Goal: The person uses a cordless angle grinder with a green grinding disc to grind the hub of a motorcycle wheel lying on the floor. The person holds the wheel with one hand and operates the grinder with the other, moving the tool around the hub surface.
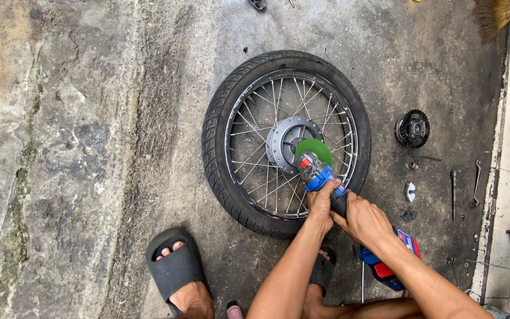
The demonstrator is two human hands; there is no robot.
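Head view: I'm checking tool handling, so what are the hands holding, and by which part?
Both hands grip a blue cordless angle grinder with a green disc. The left hand holds the body just behind the head; the right hand holds the handle further back.

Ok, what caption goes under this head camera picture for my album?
Both hands, left and right, hold a blue angle grinder over a spoked wheel lying on concrete.

A small red label [305, 163] sits on the grinder's [316, 171] grey head, just beyond the left hand [321, 204]. Behind the right hand [364, 220], under the forearm, the tool's battery [392, 260] carries a red-and-blue label [408, 241] with white print (too small to make out).
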